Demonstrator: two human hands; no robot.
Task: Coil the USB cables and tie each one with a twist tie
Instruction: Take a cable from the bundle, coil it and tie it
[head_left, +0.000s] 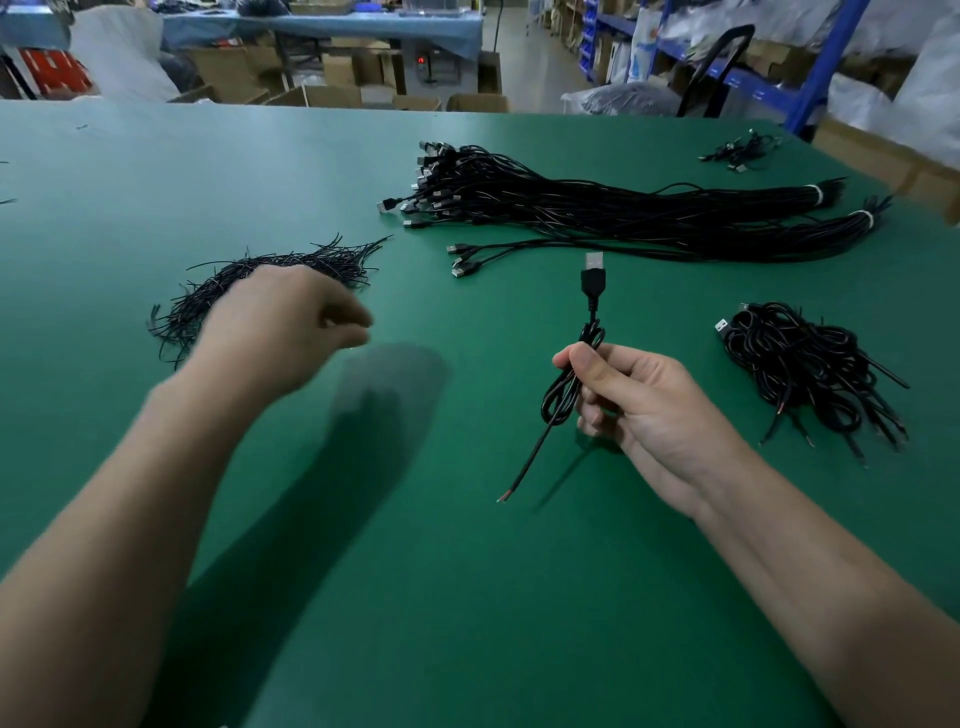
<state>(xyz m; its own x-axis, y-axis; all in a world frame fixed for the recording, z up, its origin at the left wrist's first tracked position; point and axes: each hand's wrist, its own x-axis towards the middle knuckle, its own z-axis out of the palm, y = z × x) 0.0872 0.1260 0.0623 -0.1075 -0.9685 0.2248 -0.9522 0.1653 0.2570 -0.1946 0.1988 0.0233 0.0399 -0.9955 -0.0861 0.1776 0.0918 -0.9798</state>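
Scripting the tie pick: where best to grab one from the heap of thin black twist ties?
Likely one stray tip at the far-right end of the heap of thin black twist ties, pinched from the right: strands fan apart there, while the rest lie bunched.

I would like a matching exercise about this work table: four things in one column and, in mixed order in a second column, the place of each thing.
Things:
1. coiled cable
2. twist ties
3. long cable bundles
4. heap of coiled cables

Places:
A. far middle of the table
B. in the right hand
C. right side of the table
D. by the left hand

Pairs: 1-B, 2-D, 3-A, 4-C
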